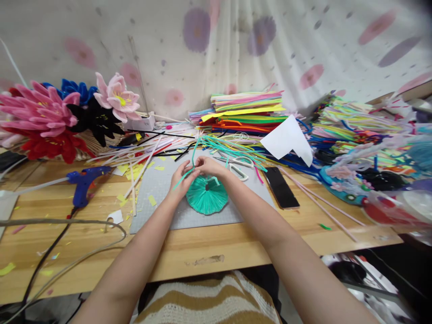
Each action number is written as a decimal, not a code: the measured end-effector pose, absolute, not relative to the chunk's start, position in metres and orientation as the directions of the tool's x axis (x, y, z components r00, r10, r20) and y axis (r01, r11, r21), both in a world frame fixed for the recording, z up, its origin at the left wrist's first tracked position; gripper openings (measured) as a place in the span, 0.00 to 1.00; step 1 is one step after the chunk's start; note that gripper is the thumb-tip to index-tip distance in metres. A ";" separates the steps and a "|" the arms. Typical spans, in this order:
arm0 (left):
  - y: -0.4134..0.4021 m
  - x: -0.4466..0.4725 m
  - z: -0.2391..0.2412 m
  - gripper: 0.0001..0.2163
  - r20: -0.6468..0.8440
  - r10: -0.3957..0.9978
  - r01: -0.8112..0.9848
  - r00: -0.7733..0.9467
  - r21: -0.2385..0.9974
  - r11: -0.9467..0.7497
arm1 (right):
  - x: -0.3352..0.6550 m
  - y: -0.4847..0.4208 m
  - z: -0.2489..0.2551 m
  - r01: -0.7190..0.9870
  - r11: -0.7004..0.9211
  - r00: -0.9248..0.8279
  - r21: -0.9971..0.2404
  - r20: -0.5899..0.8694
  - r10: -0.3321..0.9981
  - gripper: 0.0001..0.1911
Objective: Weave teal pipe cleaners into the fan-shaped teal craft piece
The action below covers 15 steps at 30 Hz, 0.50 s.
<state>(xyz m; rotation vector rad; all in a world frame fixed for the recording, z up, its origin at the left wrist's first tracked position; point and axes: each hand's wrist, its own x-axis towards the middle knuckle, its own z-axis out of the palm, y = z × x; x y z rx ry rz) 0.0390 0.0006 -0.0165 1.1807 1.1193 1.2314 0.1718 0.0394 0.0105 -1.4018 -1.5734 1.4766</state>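
Note:
Both hands meet above a grey cutting mat [151, 180], with their fingertips close together. A teal pipe cleaner [193, 155] rises from between them, and its lower end slants down past my left hand [182, 177]. My left hand is closed on this pipe cleaner. My right hand [207, 166] pinches it at the same spot, palm partly hidden. Just below lies a round teal disc [207, 200] of radiating pipe cleaners with a dark centre. White-handled scissors [240, 168] rest beyond my right wrist, next to a bundle of teal pipe cleaners [232, 150].
A blue glue gun [84, 182] and its cables lie at left, below fuzzy flowers [43, 110]. On the right are a phone [281, 188] and a folded white paper [288, 139]. Stacked pipe cleaners [249, 108] line the back. Yellow scraps [135, 172] litter the wooden table [236, 245].

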 end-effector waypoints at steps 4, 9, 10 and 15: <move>0.006 0.037 -0.026 0.26 0.017 1.000 -0.023 0.003 1.000 -0.017 | 0.173 0.041 0.007 0.340 -0.125 -0.308 -0.932 -0.236 0.922 0.10; 0.011 0.032 -0.028 0.25 0.021 1.000 -0.027 0.009 0.999 -0.021 | 0.174 0.041 0.006 0.381 -0.111 -0.307 -0.918 -0.239 0.921 0.10; 0.010 0.031 -0.026 0.24 0.021 1.000 -0.014 0.001 1.000 -0.021 | 0.175 0.041 0.006 0.385 -0.116 -0.308 -0.916 -0.246 0.919 0.10; 0.008 0.028 -0.020 0.24 0.042 0.998 0.021 0.039 0.999 -0.043 | 0.178 0.038 0.010 0.394 -0.110 -0.331 -0.913 -0.252 0.909 0.10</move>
